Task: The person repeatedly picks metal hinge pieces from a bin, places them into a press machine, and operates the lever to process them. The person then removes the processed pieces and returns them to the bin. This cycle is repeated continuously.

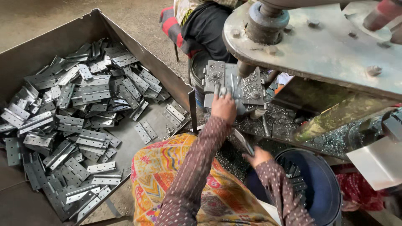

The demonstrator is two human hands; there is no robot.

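1. Nearest the camera, the right hand (256, 156) pinches a flat grey steel hinge plate (243, 142) just above the dark blue plastic bucket (326, 184), which holds a few hinges.
2. Beyond the bucket, the left hand (224, 108) is closed on a piece at the grey metal press die (232, 83).
3. Left of the bucket, the large open sheet-metal tray (54, 42) holds many hinges, so much seems left.
4. Open room is tight: the press's overhanging plate (326, 50) and the bucket rim crowd both hands.

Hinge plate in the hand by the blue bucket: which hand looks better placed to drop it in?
Right. The right hand holds the hinge plate just beside the blue bucket rim, while the left hand is up at the press fixture, farther from the bucket.
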